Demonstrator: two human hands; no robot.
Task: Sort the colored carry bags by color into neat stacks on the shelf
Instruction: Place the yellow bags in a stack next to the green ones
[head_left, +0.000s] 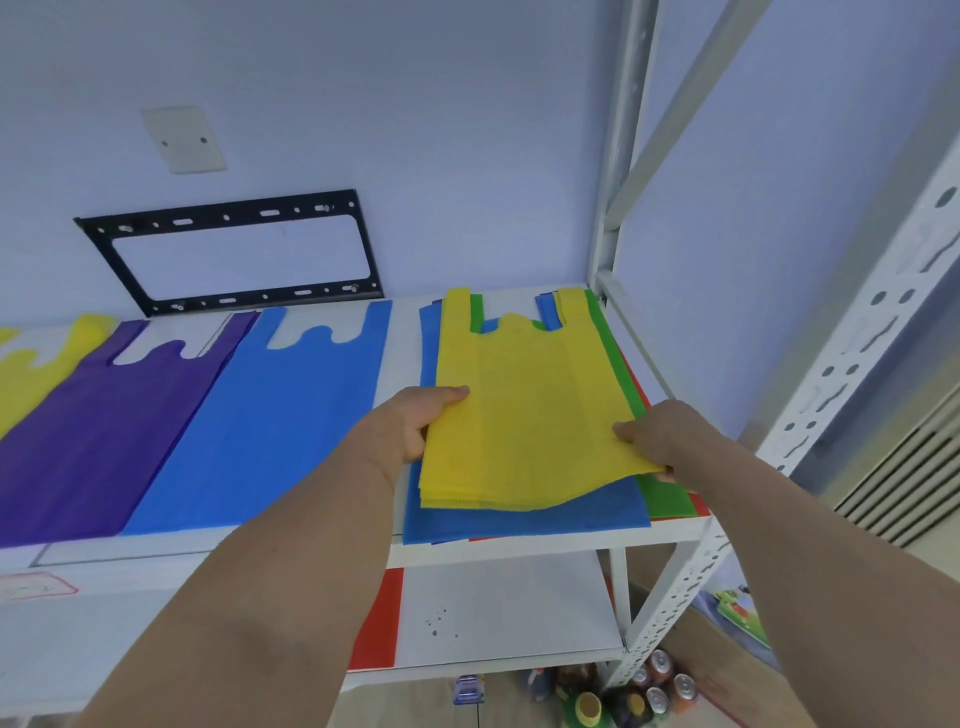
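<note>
Yellow bags (524, 410) atop mixed shelf (519, 553) pile

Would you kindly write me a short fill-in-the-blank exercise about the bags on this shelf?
1. Both hands, the left hand and the right hand, grip the ____ bags.
2. Directly under them in the mixed pile lies a ____ bag.
3. Left of the blue stack lies the ____ stack.

Missing words: yellow; blue; purple
</note>
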